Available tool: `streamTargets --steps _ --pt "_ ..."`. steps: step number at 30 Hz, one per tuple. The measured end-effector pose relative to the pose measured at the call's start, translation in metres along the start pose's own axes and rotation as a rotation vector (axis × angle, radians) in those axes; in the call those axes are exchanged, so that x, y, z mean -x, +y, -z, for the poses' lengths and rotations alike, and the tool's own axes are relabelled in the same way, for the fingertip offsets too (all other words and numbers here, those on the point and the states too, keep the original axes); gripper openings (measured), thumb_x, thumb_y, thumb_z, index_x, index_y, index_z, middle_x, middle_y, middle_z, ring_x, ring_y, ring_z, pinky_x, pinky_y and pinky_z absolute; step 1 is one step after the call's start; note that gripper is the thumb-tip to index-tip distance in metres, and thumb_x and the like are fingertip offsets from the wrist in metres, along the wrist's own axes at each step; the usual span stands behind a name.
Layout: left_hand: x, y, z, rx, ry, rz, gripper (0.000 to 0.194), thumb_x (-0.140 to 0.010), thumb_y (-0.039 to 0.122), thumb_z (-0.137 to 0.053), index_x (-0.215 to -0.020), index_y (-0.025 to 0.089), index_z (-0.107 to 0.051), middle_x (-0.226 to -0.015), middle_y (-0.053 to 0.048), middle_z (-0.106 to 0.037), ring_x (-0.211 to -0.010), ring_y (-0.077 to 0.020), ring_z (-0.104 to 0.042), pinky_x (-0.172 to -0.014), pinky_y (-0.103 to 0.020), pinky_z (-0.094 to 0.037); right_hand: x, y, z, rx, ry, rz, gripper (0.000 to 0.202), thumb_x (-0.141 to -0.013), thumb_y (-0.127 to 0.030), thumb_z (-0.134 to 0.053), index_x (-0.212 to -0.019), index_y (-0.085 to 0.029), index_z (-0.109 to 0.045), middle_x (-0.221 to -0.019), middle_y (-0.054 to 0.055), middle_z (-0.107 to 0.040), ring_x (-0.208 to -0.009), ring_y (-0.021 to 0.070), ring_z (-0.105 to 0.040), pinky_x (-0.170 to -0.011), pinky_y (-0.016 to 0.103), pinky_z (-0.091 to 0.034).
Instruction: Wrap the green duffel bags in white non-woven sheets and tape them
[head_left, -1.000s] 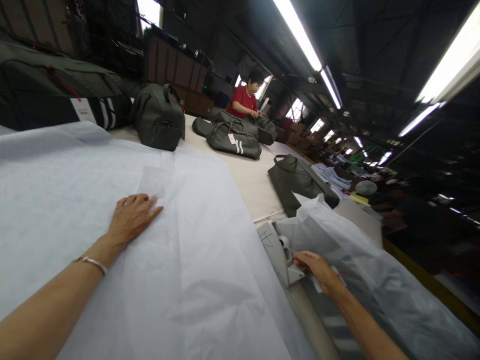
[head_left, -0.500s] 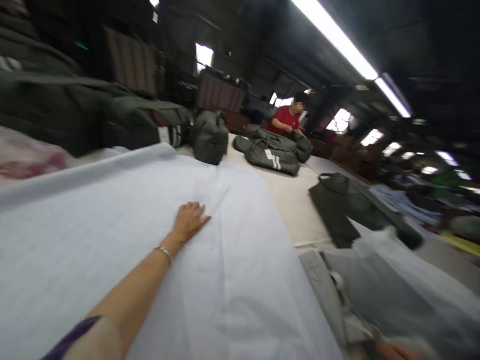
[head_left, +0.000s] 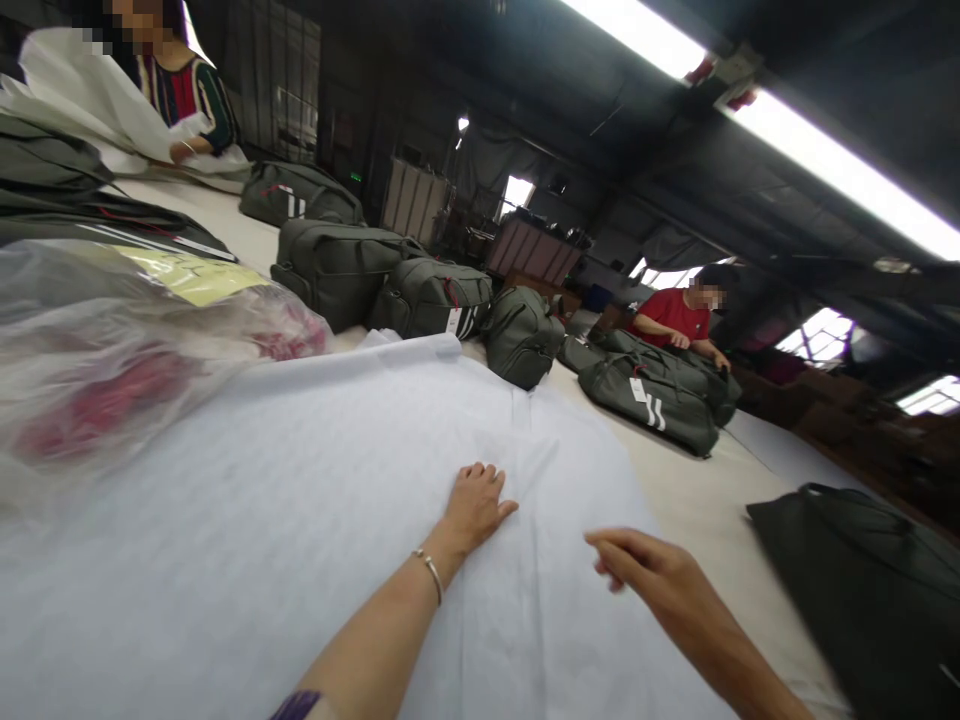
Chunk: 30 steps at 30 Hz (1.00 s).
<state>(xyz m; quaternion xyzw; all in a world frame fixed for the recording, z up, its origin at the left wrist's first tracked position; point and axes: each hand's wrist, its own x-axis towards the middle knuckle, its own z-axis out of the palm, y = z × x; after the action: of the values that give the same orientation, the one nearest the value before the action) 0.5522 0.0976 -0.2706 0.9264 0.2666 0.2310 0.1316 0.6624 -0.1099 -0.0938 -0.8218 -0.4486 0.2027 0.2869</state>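
My left hand (head_left: 477, 506) lies flat on a large pale bluish-white sheet (head_left: 300, 520), its fingers spread and a bracelet at the wrist. Under it the sheet shows a lengthwise crease. Over the right part of the same sheet hovers my right hand (head_left: 645, 570), fingers curled in and pressed together like a pinch. What it holds, if anything, is too small or hidden to make out. Just past the sheet's far edge stands a dark green duffel bag (head_left: 523, 338).
More dark green bags (head_left: 345, 270) line the table's far side. A tagged bag (head_left: 652, 390) lies before a person in red (head_left: 667, 312). At left is a clear plastic bag (head_left: 112, 390); behind it, a person handles white sheeting (head_left: 82, 95). A dark bag (head_left: 862, 590) lies right.
My right hand has come up from the lower right corner to above the sheet. My left hand stays flat on the sheet. The view has swung left, bringing a second person into sight.
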Motion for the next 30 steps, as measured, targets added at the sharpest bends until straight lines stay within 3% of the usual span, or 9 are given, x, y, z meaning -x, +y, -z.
streamTargets --steps 2,4,8,11,19,25,30 --pt "0.004 -0.003 -0.002 0.018 -0.005 -0.003 0.048 -0.091 0.047 -0.057 -0.128 0.017 -0.054 -0.122 -0.009 -0.062 -0.114 -0.0260 -0.053 -0.101 -0.041 -0.040 -0.057 -0.044 -0.043 -0.124 -0.174 0.051 0.040 -0.078 -0.040 -0.061 -0.112 -0.020 -0.064 -0.071 0.001 -0.070 -0.064 0.0163 -0.063 -0.067 0.029 -0.052" --pt "0.008 -0.004 -0.002 0.039 -0.010 -0.007 0.047 -0.091 0.046 -0.058 -0.128 0.017 -0.054 -0.129 -0.009 -0.060 -0.121 -0.0249 -0.051 -0.107 -0.040 -0.036 -0.109 -0.067 -0.080 -0.200 -0.278 0.093 0.052 -0.074 -0.028 -0.064 -0.124 -0.019 -0.052 -0.065 -0.004 -0.067 -0.059 0.0143 -0.060 -0.063 0.028 -0.050" --pt "0.011 -0.001 0.000 0.086 -0.026 0.013 0.046 -0.088 0.046 -0.061 -0.122 0.015 -0.057 -0.133 -0.013 -0.057 -0.126 -0.0284 -0.048 -0.110 -0.043 -0.035 -0.178 -0.058 -0.120 -0.207 -0.320 0.054 0.024 -0.073 -0.022 -0.065 -0.093 -0.020 -0.051 -0.061 -0.004 -0.065 -0.052 0.0111 -0.056 -0.055 0.024 -0.047" --pt "0.008 0.002 0.001 0.098 -0.053 0.029 0.047 -0.087 0.046 -0.063 -0.119 0.013 -0.059 -0.129 -0.015 -0.058 -0.123 -0.0295 -0.050 -0.110 -0.044 -0.036 -0.205 -0.037 -0.128 -0.153 -0.353 0.006 0.021 -0.073 -0.022 -0.068 -0.080 -0.021 -0.048 -0.060 -0.002 -0.065 -0.050 0.0098 -0.054 -0.051 0.023 -0.045" --pt "0.002 0.005 0.003 0.143 -0.114 0.067 0.048 -0.087 0.046 -0.063 -0.120 0.012 -0.060 -0.123 -0.013 -0.060 -0.121 -0.0294 -0.049 -0.112 -0.046 -0.033 -0.255 -0.013 -0.140 -0.001 -0.292 -0.071 0.020 -0.076 -0.022 -0.068 -0.079 -0.020 -0.049 -0.061 -0.003 -0.064 -0.050 0.0074 -0.053 -0.050 0.020 -0.043" --pt "0.001 0.006 0.001 0.143 -0.134 0.063 0.052 -0.086 0.047 -0.063 -0.126 0.014 -0.058 -0.131 -0.015 -0.057 -0.127 -0.0310 -0.045 -0.113 -0.048 -0.032 -0.274 -0.014 -0.147 0.234 -0.325 -0.167 0.022 -0.072 -0.026 -0.073 -0.073 -0.019 -0.052 -0.054 -0.002 -0.062 -0.045 0.0087 -0.052 -0.046 0.021 -0.041" --pt "0.002 0.005 -0.002 0.130 -0.131 0.053 0.054 -0.087 0.047 -0.062 -0.129 0.012 -0.056 -0.133 -0.015 -0.055 -0.129 -0.0314 -0.044 -0.113 -0.048 -0.032 -0.275 -0.017 -0.136 0.456 -0.345 -0.201 0.036 -0.068 -0.047 -0.079 -0.064 -0.017 -0.058 -0.051 0.005 -0.062 -0.048 0.0157 -0.058 -0.047 0.026 -0.039"
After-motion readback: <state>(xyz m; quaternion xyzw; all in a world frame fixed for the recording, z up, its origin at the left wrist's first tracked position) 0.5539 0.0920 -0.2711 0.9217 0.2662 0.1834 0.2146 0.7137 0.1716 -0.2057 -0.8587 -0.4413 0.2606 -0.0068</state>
